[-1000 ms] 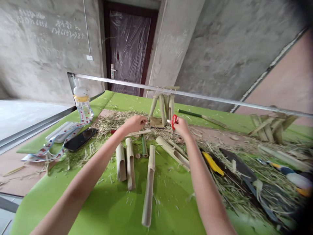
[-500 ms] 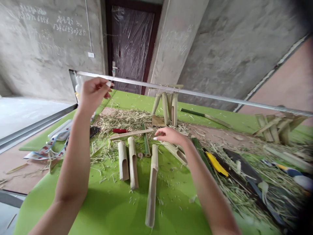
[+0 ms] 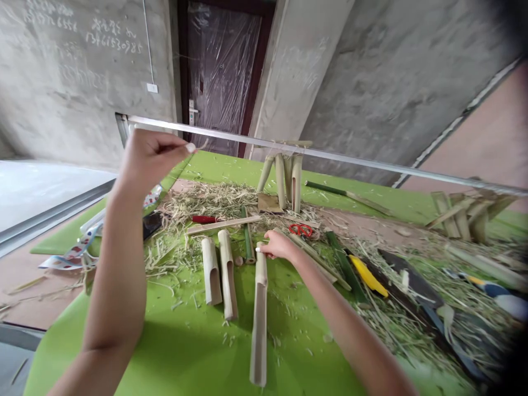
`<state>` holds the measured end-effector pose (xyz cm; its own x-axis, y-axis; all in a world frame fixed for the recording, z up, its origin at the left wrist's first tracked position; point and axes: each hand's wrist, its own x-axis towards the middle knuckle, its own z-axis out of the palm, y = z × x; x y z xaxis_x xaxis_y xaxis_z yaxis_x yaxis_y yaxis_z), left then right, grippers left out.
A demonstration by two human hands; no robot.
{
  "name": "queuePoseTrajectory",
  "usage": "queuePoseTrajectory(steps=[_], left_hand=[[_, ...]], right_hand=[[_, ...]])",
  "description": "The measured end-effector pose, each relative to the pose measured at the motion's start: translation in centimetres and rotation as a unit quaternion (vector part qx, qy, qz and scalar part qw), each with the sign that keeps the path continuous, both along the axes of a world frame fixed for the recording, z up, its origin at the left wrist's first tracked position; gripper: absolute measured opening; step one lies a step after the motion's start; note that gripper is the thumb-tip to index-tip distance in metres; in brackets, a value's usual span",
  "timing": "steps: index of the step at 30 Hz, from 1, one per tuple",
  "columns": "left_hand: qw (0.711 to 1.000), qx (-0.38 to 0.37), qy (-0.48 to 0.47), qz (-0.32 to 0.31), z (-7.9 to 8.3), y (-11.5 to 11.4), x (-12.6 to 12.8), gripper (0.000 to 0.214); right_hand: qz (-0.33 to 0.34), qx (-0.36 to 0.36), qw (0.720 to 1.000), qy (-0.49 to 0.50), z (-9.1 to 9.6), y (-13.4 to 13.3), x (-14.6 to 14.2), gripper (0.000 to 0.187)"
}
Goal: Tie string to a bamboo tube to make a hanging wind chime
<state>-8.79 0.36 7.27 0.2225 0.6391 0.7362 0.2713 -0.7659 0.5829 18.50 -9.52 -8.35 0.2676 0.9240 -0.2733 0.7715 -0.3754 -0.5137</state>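
Observation:
My left hand (image 3: 150, 157) is raised above the table, fingers pinched on a thin pale strand that sticks out past the thumb. My right hand (image 3: 277, 247) is low over the green mat, fingers closed on the far end of a long split bamboo piece (image 3: 259, 319) that runs toward me. Two shorter notched bamboo pieces (image 3: 219, 270) lie side by side just left of it. Red-handled scissors (image 3: 301, 229) rest on the mat beyond my right hand. A small upright bamboo frame (image 3: 284, 175) stands further back.
Bamboo shavings (image 3: 206, 201) cover the far mat. A yellow-handled knife (image 3: 368, 276) and dark blades (image 3: 412, 286) lie at right, a phone (image 3: 152, 223) and ribbon (image 3: 78, 250) at left. A metal bar (image 3: 330, 158) crosses above the table. More bamboo pieces (image 3: 462, 214) stand far right.
My left hand rose from the table with the strand pinched. My right hand put down the red scissors and came down onto the end of the long bamboo piece.

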Motion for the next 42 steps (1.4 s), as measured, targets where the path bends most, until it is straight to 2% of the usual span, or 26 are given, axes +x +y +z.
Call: queuePoseTrajectory(steps=[3,6,9,11,13,15,16,19,23,26,32,37,39,42], left_hand=[[0.998,-0.02,0.052,-0.03,-0.7,0.1,2.4,0.021],[0.986,-0.041,0.139,-0.076,-1.2,-0.6,4.3,0.022],[0.958,-0.05,0.234,-0.156,-1.8,-1.1,5.8,0.021],[0.937,-0.043,0.285,-0.195,-2.5,-1.2,6.8,0.021],[0.924,-0.032,0.315,-0.213,-3.3,-1.3,7.8,0.02],[0.914,-0.024,0.331,-0.231,-4.2,-1.3,8.8,0.02],[0.91,-0.022,0.336,-0.241,-4.6,-1.4,9.3,0.02],[0.9,-0.024,0.343,-0.268,-5.5,-1.9,10.5,0.019],[0.885,-0.05,0.346,-0.307,-5.7,-2.4,11.0,0.018],[0.891,-0.059,0.327,-0.31,-5.5,-2.5,10.9,0.02],[0.895,-0.05,0.314,-0.312,-5.6,-2.7,11.1,0.021],[0.892,-0.023,0.311,-0.328,-5.4,-3.8,11.5,0.021],[0.887,-0.018,0.311,-0.34,-5.1,-4.2,11.4,0.021],[0.883,-0.011,0.313,-0.348,-4.6,-4.6,11.2,0.019]], right_hand=[[-0.027,0.01,0.996,0.084,-0.4,0.3,0.5,0.04],[-0.016,0.019,0.997,0.067,-0.2,0.2,0.5,0.049],[0.003,0.115,0.991,0.067,1.6,-0.6,0.0,0.058],[0.057,0.196,0.968,0.145,3.6,-1.4,-0.3,0.063],[0.12,0.239,0.93,0.251,5.5,-2.3,-0.3,0.062],[0.127,0.275,0.904,0.301,6.8,-2.9,-0.2,0.054],[0.115,0.288,0.901,0.302,7.2,-3.1,-0.2,0.047],[0.084,0.306,0.911,0.264,7.4,-3.2,-0.3,0.03],[0.066,0.303,0.918,0.248,7.4,-3.1,-0.3,0.027],[0.052,0.309,0.919,0.24,7.5,-3.2,0.1,0.024],[0.083,0.317,0.924,0.196,7.9,-4.0,0.9,0.029],[0.101,0.336,0.934,0.069,8.6,-6.1,0.5,0.015],[0.1,0.366,0.925,0.014,8.6,-7.3,0.1,0.012],[0.089,0.432,0.895,-0.067,8.2,-9.0,-0.5,0.007]])
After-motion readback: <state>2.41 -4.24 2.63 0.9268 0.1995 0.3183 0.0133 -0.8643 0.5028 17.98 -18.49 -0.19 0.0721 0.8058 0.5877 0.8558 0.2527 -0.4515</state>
